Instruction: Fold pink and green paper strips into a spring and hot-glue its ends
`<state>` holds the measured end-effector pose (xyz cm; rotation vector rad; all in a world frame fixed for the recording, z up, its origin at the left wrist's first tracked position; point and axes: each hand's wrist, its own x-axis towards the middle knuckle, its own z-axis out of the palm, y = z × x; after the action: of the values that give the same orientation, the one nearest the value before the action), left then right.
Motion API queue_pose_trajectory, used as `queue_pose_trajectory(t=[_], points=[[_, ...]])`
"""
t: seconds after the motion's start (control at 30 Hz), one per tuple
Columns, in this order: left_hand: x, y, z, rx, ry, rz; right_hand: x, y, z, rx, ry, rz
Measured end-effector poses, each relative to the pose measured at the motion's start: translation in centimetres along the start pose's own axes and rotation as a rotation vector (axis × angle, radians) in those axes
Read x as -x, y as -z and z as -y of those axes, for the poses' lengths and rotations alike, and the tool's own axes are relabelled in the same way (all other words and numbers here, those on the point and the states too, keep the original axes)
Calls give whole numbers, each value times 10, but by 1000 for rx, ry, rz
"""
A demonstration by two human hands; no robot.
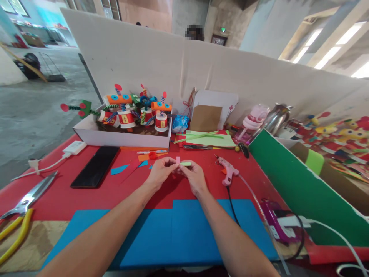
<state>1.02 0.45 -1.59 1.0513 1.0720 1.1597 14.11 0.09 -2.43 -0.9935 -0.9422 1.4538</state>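
Over the middle of the red-covered table, my left hand (161,172) and my right hand (195,178) meet with their fingertips together. A short pink paper strip (178,159) stands upright at the fingertips of my left hand, which pinches it. My right hand pinches a light green paper strip (186,164) lying crosswise against the pink one. Whether the strips are joined, I cannot tell. Left of my hands lie blue paper scraps (119,169) and an orange paper piece (144,157). To the right rests a pink hot glue gun (229,170) with its cord.
A white box (123,139) of paper-cup figures stands at the back left, near a black phone (95,167) and yellow-handled shears (25,207). Green paper sheets (210,139) lie behind my hands. A green board (300,192) borders the right, beside a purple device (278,223) with cables.
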Motion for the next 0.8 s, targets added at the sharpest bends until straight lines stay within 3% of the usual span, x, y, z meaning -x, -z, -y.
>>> queue_pose_trajectory(t=[0.37, 0.53, 0.63, 0.7, 0.8], points=[[-1, -1, 1, -8, -2, -33, 1, -2, 2, 33, 20, -73], [-3, 4, -2, -10, -20, -136, -4, 6, 6, 109, 49, -227], [-4, 6, -5, 88, 15, -102, -8, 10, 6, -9, 107, -333], [-2, 5, -6, 149, 54, -40, -9, 10, 5, -70, 68, -300], [1, 2, -8, 186, 79, 35, -6, 5, 3, -101, -45, -111]])
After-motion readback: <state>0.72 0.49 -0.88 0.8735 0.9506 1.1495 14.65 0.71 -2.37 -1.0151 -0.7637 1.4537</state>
